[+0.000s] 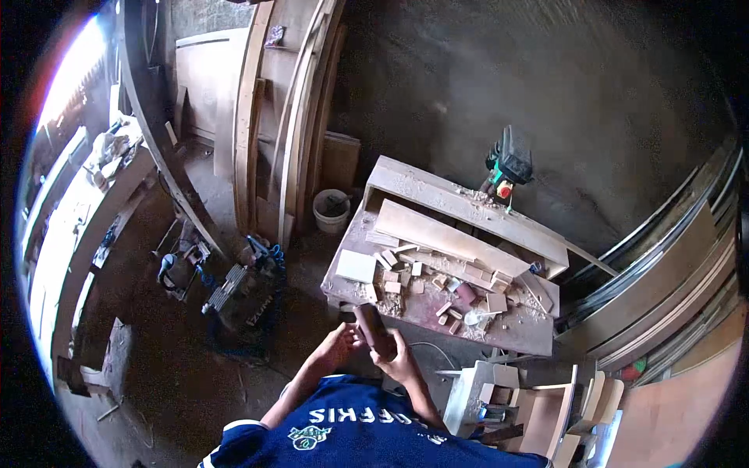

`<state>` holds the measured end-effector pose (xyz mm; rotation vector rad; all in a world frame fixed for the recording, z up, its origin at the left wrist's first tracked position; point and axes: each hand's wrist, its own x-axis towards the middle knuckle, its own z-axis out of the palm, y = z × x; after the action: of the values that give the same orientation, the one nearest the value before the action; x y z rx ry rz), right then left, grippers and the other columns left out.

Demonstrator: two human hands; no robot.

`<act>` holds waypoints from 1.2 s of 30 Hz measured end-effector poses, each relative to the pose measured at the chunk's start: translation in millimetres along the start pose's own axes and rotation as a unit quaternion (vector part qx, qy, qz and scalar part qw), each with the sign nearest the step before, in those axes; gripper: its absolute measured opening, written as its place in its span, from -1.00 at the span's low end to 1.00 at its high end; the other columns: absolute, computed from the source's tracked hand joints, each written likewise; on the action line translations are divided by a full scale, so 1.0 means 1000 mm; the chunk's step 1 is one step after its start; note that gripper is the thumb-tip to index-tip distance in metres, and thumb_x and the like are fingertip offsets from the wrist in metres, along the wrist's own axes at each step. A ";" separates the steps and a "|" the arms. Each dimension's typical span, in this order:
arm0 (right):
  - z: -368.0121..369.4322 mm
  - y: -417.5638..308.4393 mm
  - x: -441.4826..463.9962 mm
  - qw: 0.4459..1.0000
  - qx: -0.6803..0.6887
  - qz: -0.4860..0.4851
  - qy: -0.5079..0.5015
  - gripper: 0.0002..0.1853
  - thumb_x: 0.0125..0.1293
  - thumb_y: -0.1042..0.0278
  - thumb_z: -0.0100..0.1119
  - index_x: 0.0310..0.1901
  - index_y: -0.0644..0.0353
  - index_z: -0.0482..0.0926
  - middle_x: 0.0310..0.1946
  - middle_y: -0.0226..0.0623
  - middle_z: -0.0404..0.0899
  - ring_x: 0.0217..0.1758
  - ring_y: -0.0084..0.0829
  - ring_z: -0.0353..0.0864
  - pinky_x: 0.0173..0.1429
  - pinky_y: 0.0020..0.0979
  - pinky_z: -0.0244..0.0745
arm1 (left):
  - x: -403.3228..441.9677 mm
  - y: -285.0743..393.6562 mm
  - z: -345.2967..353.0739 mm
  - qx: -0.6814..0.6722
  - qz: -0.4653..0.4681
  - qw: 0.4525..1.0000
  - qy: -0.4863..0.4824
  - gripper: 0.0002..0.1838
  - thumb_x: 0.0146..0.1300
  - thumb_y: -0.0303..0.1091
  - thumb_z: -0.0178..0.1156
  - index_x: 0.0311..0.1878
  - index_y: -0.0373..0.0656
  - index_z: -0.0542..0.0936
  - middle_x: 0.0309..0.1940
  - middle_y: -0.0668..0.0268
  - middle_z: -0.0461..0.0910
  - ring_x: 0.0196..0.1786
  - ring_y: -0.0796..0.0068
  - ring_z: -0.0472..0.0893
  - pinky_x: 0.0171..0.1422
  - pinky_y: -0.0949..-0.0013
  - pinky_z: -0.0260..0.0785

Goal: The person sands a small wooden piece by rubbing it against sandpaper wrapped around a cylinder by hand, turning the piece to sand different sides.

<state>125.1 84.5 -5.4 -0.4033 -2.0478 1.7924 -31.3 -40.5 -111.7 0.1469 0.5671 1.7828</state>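
I hold a dark reddish-brown oblong block (373, 327) in front of my chest, near the front edge of the workbench (499, 335). Its kind is not clear; the colour resembles sandpaper. My right hand (398, 360) grips its lower right side. On the left side, my left hand (337, 348) has its bent fingers closed against the block's edge. Beyond the block, small wooden pieces (392, 287) and shavings are scattered over the bench. A reddish-brown roll (466, 293) lies among them, beside a clear plastic-looking item (474, 317).
Long boards (445, 240) lie along the back of the bench, with a green and black power tool (509, 160) behind. A white bucket (331, 210) stands to its left. Wooden furniture parts (538, 405) are close on my right; a compressor-like machine (242, 288) sits left.
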 end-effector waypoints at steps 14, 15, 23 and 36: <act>0.041 -0.012 0.003 1.000 0.011 0.008 0.007 -0.41 0.17 0.20 0.38 0.16 0.24 0.35 -0.13 -0.28 0.56 -0.03 -0.49 0.54 0.09 -0.38 0.45 | -0.027 0.018 -0.015 -0.001 -0.026 0.999 -0.026 -0.47 0.46 0.11 -0.12 0.20 -0.12 0.45 0.05 0.26 0.57 0.10 0.33 0.54 0.31 0.19 0.29; 0.039 0.007 -0.001 0.998 -0.054 -0.027 0.026 -0.40 0.17 0.19 0.38 0.16 0.24 0.35 -0.14 -0.29 0.56 -0.04 -0.49 0.54 0.09 -0.38 0.46 | -0.032 0.021 -0.005 -0.010 -0.027 0.999 -0.025 -0.50 0.46 0.10 -0.11 0.16 -0.12 0.46 0.01 0.27 0.58 0.08 0.35 0.54 0.29 0.18 0.30; 0.051 -0.007 0.005 0.998 -0.028 0.052 -0.031 -0.37 0.10 0.15 0.40 0.15 0.22 0.38 -0.05 -0.24 0.53 0.02 -0.45 0.52 0.16 -0.34 0.43 | -0.053 0.027 -0.021 -0.013 -0.037 0.998 0.055 -0.47 0.49 0.08 -0.20 0.13 -0.18 0.48 0.00 0.21 0.59 0.01 0.34 0.58 0.17 0.26 0.42; 0.044 -0.008 0.005 0.989 -0.109 0.002 -0.101 -0.35 0.09 0.17 0.38 0.19 0.19 0.35 -0.01 -0.22 0.49 0.11 -0.37 0.48 0.23 -0.28 0.38 | -0.055 0.039 0.007 0.000 -0.023 0.994 0.103 -0.43 0.44 0.14 -0.12 0.23 -0.12 0.44 0.13 0.19 0.52 0.12 0.24 0.52 0.26 0.12 0.36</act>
<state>100.4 46.8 -1.4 -0.2953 -2.3973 1.6752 -46.9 -97.1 -77.6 -0.0505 0.7130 1.7632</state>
